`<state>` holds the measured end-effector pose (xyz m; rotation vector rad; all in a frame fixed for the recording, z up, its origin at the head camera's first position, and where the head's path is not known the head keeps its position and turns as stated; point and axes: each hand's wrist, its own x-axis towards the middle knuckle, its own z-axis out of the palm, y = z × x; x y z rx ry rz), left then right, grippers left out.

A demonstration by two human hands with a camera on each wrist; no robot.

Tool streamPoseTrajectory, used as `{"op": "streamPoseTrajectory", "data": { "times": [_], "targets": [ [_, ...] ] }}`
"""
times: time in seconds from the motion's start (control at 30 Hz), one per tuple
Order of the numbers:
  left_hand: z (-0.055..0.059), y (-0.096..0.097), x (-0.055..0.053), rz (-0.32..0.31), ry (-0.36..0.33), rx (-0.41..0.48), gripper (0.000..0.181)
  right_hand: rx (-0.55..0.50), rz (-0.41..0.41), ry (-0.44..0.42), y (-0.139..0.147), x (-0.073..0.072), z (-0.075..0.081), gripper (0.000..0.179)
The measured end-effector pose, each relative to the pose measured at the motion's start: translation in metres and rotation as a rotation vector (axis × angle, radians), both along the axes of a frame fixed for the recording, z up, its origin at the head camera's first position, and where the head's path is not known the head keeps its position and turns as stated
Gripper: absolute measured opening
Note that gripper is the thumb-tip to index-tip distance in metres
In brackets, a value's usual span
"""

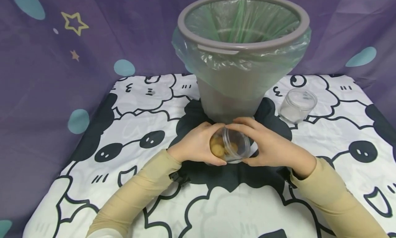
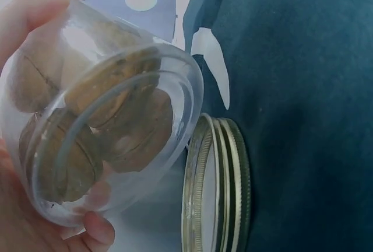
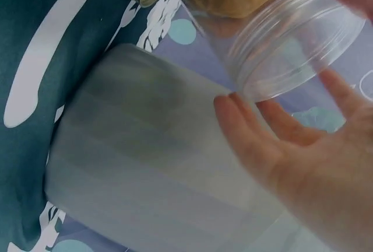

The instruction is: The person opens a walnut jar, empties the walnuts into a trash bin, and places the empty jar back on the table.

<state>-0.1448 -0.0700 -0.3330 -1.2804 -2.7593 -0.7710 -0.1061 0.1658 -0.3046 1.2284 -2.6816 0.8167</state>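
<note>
Left hand [image 1: 195,144] grips clear jar [image 1: 230,152] round its body, right hand [image 1: 270,146] pinches its rim [image 3: 282,35]; jar sits tilted between them, mouth rightward, likely two-handed for steadiness; brown pieces [image 1: 218,150] inside; gold-edged lid [image 2: 220,188] near grip; lined bin [image 1: 229,102] just behind.

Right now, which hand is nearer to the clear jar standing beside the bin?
The right: the right hand is in front of the standing jar and to its left. The left hand is also in front but farther left, across the held jar.
</note>
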Motion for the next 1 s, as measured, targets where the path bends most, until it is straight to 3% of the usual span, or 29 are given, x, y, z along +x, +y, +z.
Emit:
{"op": "streamPoseTrajectory", "data": {
  "times": [0.1,0.33,0.5,0.63,0.87,1.0],
  "targets": [
    [0.0002,-0.0005,0.0003,0.009,0.003,-0.002,0.088,-0.044,-0.018,-0.020,0.0004,0.0005,-0.0005,0.092],
    [-0.0005,-0.0006,0.0012,0.021,0.029,-0.016,0.087,-0.061,-0.191,-0.085,-0.0059,0.0039,-0.0011,0.076],
    [0.0008,-0.0010,0.0012,0.018,0.044,-0.018,0.088,-0.048,-0.212,-0.040,-0.0090,0.0059,-0.0022,0.077],
    [0.0011,-0.0015,0.0011,0.014,0.039,-0.015,0.088,-0.037,-0.175,0.001,-0.0083,0.0053,-0.0025,0.078],
    [0.0005,-0.0023,0.0026,0.029,0.008,-0.022,0.090,-0.032,0.035,0.047,-0.0049,0.0024,-0.0044,0.084],
    [0.0009,-0.0025,0.0023,0.041,0.000,-0.016,0.090,-0.076,0.082,0.068,-0.0039,0.0011,-0.0061,0.082]
  ]
}}
